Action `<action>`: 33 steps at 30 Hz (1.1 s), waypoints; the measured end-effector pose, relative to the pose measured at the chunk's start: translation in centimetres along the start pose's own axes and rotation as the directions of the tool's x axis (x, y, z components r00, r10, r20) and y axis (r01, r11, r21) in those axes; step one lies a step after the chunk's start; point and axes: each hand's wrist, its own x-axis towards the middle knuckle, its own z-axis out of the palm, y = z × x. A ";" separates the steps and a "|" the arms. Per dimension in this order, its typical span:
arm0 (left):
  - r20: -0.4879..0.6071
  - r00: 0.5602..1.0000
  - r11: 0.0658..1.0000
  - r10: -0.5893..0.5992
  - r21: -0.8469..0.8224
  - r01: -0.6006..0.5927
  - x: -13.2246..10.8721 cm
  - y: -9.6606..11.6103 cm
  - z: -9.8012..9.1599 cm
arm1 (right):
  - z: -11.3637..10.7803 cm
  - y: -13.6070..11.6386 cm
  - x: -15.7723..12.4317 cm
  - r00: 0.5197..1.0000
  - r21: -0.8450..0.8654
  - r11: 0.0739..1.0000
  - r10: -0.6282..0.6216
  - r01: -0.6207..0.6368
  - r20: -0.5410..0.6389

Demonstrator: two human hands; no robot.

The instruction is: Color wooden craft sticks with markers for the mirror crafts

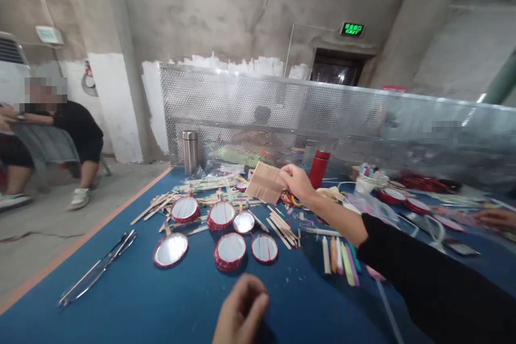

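My right hand (296, 183) reaches over the middle of the table, thumb and fingers pinching the right edge of a flat pack of wooden craft sticks (264, 183). A darker band runs across the pack. My left hand (242, 309) is low at the near edge of the view, its fingers curled toward the thumb, and no object shows in it. In front of it lie several round red-rimmed mirrors (229, 251), some of them stacked. Loose craft sticks (282, 227) are scattered below the pack.
Coloured marker pens (341, 260) lie in a row right of centre. Glasses (99, 267) rest on the left. A steel flask (190, 153) and a red flask (320, 168) stand by the perforated metal screen (226, 97). Another person's hand (494, 219) is far right; a person sits left.
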 end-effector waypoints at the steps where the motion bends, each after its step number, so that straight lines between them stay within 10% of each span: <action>1: -0.193 0.980 0.992 -0.057 -0.124 0.033 0.2 0.3 0.0 | -0.9 -0.2 -2.2 1.000 0.035 0.999 0.005 -0.006 0.023; 3: -0.389 0.913 0.952 -0.123 -0.305 -0.001 0.4 1.1 0.2 | -2.4 -0.5 -6.6 0.998 0.096 0.995 0.016 -0.021 0.061; 6: -0.407 0.903 0.908 -0.134 -0.417 -0.053 0.2 2.6 0.7 | -4.1 -1.2 -12.9 0.996 0.159 0.987 0.024 -0.038 0.089; 13: 0.038 0.992 0.970 -0.120 -0.208 0.126 -0.5 4.2 0.3 | -3.0 -2.6 -22.7 0.999 0.271 0.962 0.021 -0.032 0.042; 20: -0.055 0.980 0.980 -0.194 -0.046 0.191 -0.4 4.4 0.2 | 1.0 1.2 -24.1 0.955 0.502 0.861 0.213 -0.084 -0.206; 33: -0.154 0.979 0.988 -0.136 0.050 0.145 -0.8 4.6 0.7 | 1.3 2.6 -25.4 0.995 0.411 0.911 0.063 -0.028 -0.073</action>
